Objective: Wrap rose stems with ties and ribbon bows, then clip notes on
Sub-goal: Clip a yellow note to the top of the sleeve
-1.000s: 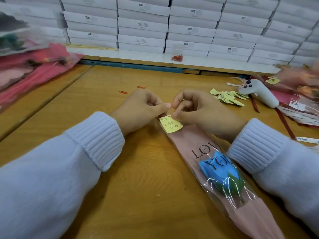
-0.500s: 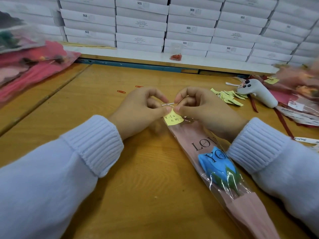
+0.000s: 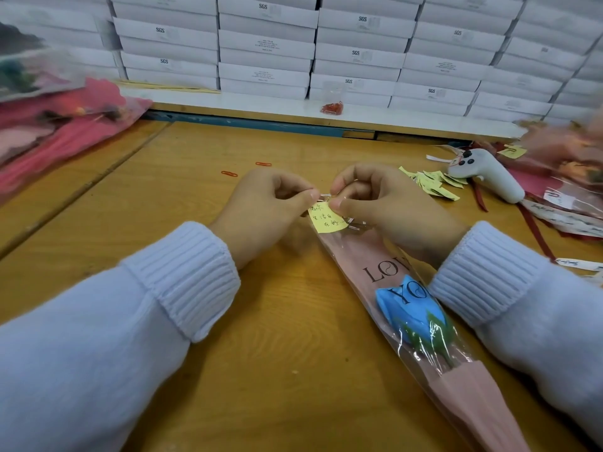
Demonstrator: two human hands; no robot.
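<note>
One note [image 3: 327, 220] sits pinched between left hand [image 3: 261, 212] and right hand [image 3: 386, 210].

Yellow handwritten note [image 3: 327, 218] lies atop pink-sleeved blue rose [image 3: 411, 313], lying diagonally.

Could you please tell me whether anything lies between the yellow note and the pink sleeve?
Nothing visible: the left hand and right hand pinch the yellow note and paper clip at the pink sleeve tip.

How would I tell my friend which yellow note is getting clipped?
On the wooden table, look where the left hand and right hand meet. The note lies on the pink wrapper, pinched by fingers; the other yellow notes lie loose in a pile farther right.
</note>
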